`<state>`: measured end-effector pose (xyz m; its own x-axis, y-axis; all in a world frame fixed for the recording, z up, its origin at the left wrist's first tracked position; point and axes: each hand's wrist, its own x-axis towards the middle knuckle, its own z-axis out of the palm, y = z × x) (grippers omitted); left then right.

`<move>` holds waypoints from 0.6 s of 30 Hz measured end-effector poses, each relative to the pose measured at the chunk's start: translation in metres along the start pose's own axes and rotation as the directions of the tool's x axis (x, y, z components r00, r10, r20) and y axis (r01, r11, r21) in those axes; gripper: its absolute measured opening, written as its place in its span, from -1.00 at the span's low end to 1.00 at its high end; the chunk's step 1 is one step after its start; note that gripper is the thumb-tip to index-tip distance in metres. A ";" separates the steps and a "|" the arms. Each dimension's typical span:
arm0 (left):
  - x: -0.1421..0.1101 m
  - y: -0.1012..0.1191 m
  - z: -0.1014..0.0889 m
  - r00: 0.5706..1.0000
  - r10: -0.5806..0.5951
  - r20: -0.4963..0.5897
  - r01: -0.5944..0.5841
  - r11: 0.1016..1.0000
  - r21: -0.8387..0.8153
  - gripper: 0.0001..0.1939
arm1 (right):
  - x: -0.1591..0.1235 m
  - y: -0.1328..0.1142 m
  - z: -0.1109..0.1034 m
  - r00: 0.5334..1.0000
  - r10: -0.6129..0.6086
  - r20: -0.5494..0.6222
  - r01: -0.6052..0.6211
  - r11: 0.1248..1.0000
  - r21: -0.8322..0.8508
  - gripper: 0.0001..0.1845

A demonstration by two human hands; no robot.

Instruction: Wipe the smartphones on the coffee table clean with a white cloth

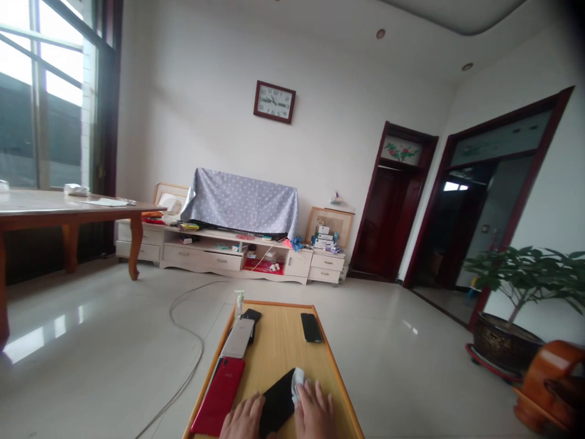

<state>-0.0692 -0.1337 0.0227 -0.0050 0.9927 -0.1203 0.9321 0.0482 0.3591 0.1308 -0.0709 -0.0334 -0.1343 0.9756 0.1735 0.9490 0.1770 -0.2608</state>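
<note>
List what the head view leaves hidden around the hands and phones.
Left hand and right hand: wrists cut off by the bottom edge.
Black phone: near end hidden by the hands and bottom edge.
White cloth: partly hidden by the right hand.
Second black phone: partly covered by the silver phone.
Pump bottle: any label too small to read.

A black smartphone [276,402] lies angled; a crumpled white cloth [298,386] touches its right edge.
</note>
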 end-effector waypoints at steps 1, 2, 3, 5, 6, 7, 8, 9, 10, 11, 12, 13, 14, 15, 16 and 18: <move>-0.003 -0.001 0.001 1.000 0.013 -0.024 -0.013 1.000 -0.003 -0.26 | -0.003 -0.002 -0.003 1.000 0.012 -0.012 -0.012 1.000 -0.010 -0.46; -0.005 -0.002 0.003 0.999 0.018 -0.049 -0.018 1.000 -0.008 -0.27 | -0.006 -0.004 -0.007 0.999 0.023 -0.024 -0.023 1.000 -0.018 -0.46; -0.008 -0.003 0.004 0.997 0.021 -0.074 -0.023 1.000 -0.017 -0.28 | -0.008 -0.006 -0.011 0.999 0.031 -0.033 -0.032 0.999 -0.026 -0.47; -0.010 -0.006 0.006 0.993 0.031 -0.117 -0.036 0.998 -0.042 -0.31 | -0.013 -0.011 -0.018 0.999 0.036 -0.041 -0.037 0.998 -0.041 -0.48; -0.010 -0.007 0.007 0.990 0.042 -0.133 -0.050 0.997 -0.056 -0.31 | -0.016 -0.015 -0.020 0.999 0.028 -0.037 -0.030 0.998 -0.047 -0.49; -0.009 -0.008 0.008 0.987 0.049 -0.151 -0.060 0.995 -0.074 -0.31 | -0.019 -0.019 -0.021 1.000 0.016 -0.027 -0.018 0.999 -0.051 -0.49; -0.008 -0.010 0.009 0.984 0.054 -0.168 -0.070 0.993 -0.091 -0.30 | -0.022 -0.025 -0.021 1.000 -0.002 -0.011 0.001 0.999 -0.051 -0.50; -0.007 -0.012 0.010 0.982 0.059 -0.179 -0.079 0.991 -0.108 -0.30 | -0.026 -0.032 -0.020 0.999 -0.032 0.013 0.032 0.998 -0.046 -0.50; -0.005 -0.014 0.010 0.981 0.063 -0.186 -0.087 0.989 -0.122 -0.31 | -0.030 -0.038 -0.018 0.996 -0.076 0.047 0.077 0.996 -0.033 -0.51; -0.004 -0.015 0.011 0.980 0.067 -0.188 -0.092 0.987 -0.132 -0.32 | -0.034 -0.045 -0.014 0.988 -0.126 0.085 0.128 0.992 -0.011 -0.51; -0.003 -0.017 0.011 0.980 0.071 -0.185 -0.097 0.986 -0.138 -0.33 | -0.039 -0.050 -0.011 0.977 -0.176 0.119 0.176 0.984 0.013 -0.51; -0.002 -0.018 0.011 0.981 0.074 -0.181 -0.100 0.985 -0.141 -0.34 | -0.042 -0.054 -0.008 0.965 -0.218 0.143 0.215 0.976 0.034 -0.51; -0.001 -0.019 0.010 0.982 0.078 -0.171 -0.103 0.985 -0.142 -0.33 | -0.044 -0.055 -0.006 0.959 -0.239 0.154 0.235 0.971 0.042 -0.51; -0.001 -0.020 0.009 0.983 0.084 -0.161 -0.107 0.984 -0.142 -0.33 | -0.044 -0.054 -0.006 0.960 -0.235 0.154 0.233 0.972 0.033 -0.51; -0.001 -0.020 0.007 0.984 0.089 -0.152 -0.111 0.984 -0.142 -0.32 | -0.042 -0.051 -0.008 0.968 -0.209 0.142 0.210 0.978 0.009 -0.51; -0.002 -0.019 0.003 0.985 0.099 -0.140 -0.119 0.983 -0.141 -0.33 | -0.033 -0.041 -0.017 0.987 -0.116 0.109 0.123 0.991 -0.059 -0.50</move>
<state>-0.0855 -0.1373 0.0138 0.0369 0.9982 0.0467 0.8655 -0.0553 0.4979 0.1007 -0.1121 -0.0122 -0.2737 0.9568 0.0982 0.9405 0.2876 -0.1810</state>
